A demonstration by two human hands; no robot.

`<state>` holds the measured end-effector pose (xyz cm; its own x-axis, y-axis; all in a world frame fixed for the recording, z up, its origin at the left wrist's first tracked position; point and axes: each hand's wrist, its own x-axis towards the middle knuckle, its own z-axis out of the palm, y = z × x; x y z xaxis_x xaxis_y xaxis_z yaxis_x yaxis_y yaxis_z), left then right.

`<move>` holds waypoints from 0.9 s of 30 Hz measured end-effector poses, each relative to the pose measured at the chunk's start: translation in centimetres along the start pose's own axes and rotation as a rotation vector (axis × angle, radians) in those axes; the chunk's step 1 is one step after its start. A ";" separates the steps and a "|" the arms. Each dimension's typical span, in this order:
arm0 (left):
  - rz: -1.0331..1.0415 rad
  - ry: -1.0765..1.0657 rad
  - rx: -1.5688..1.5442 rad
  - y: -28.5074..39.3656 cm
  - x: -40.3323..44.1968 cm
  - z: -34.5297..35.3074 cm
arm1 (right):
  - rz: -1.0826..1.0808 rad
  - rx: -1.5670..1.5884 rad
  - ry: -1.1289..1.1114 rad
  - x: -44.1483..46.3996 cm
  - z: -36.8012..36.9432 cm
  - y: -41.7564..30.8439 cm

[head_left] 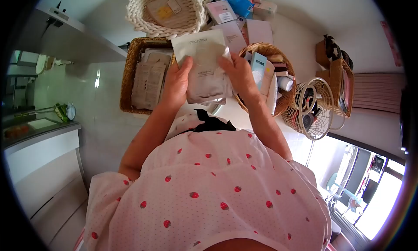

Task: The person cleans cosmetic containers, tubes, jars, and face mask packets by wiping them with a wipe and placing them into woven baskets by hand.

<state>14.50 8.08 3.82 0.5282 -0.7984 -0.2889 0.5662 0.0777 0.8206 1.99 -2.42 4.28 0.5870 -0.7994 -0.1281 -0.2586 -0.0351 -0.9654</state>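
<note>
Both my hands hold a stack of pale flat packets [203, 72], the top one printed "PMPM". My left hand [177, 83] grips the left edge, thumb on the front. On the right edge, my right hand [241, 74] is closed round the packets, with its thumb near their upper side. To the left, a rectangular brown wicker basket [126, 83] holds more flat packets [149, 83]. Right of my right hand, a round wicker basket [291, 72] contains a light blue box [257, 68], a white-capped container [285, 83] and other items.
A white chunky-knit basket [139, 22] stands at the back. Boxes [260, 32] and a blue package [237, 3] lie beside it. At the right are a cream wire basket [320, 111] and a brown box [335, 72]. A counter [39, 131] is at the far left.
</note>
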 end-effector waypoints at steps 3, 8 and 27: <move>0.077 0.063 0.138 -0.6 1.0 -1.8 | -0.001 -0.003 -0.022 -1.2 1.3 -0.3; 0.163 0.145 0.338 -0.9 2.1 -4.5 | 0.034 0.112 0.131 -0.3 2.5 1.3; 0.301 0.472 1.318 2.9 0.1 -18.7 | 0.102 -0.098 -0.348 -1.3 14.4 1.5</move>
<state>28.05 19.38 -3.00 0.8255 -0.5616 0.0559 -0.4554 -0.6043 0.6538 11.88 7.20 -0.32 0.7756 -0.5504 -0.3089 -0.3919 -0.0364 -0.9193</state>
